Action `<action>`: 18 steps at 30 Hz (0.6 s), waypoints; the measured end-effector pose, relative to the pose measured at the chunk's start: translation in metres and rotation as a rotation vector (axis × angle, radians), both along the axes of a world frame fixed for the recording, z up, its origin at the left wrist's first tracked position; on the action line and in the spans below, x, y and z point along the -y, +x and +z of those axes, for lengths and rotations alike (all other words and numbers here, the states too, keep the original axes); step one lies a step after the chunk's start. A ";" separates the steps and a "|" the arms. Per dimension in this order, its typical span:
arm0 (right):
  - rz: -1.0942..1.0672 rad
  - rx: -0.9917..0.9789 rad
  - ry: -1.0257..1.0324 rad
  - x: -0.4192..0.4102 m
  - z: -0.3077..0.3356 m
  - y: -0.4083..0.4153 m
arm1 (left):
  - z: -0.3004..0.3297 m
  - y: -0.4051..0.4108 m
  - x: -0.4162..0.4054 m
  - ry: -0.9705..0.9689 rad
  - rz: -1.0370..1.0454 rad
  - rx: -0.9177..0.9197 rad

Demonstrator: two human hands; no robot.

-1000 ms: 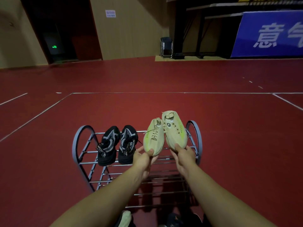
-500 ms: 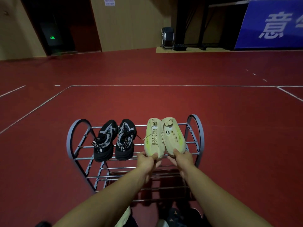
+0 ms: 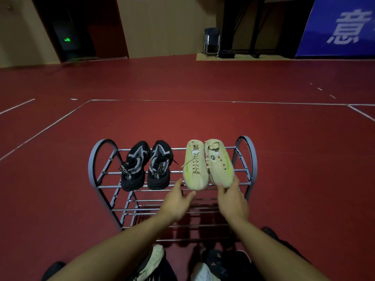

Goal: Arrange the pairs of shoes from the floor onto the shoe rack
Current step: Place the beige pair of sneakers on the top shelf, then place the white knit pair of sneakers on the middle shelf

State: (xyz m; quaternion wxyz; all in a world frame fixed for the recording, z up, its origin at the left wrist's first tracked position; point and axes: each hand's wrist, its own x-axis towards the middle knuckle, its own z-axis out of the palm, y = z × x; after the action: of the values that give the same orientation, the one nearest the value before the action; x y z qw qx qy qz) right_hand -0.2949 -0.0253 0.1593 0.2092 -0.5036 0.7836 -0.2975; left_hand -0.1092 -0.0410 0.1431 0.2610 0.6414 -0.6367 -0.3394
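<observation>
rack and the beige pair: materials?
Shoe rack: looks like grey-painted metal, thin round rods with a dull sheen, curved end frames. Beige shoes: probably knit or canvas fabric, matte and creased, with flat laces and neon-yellow side stripes.
</observation>
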 end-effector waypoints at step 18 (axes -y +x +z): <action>0.888 -0.344 0.417 -0.054 -0.165 0.046 | -0.112 0.160 -0.094 0.136 -0.278 0.525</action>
State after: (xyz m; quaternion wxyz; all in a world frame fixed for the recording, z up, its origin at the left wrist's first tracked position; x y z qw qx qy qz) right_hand -0.2490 0.0284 -0.0055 0.2792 -0.7768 0.5601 0.0696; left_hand 0.0507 0.0530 0.0309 -0.0050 0.6298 -0.7398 -0.2367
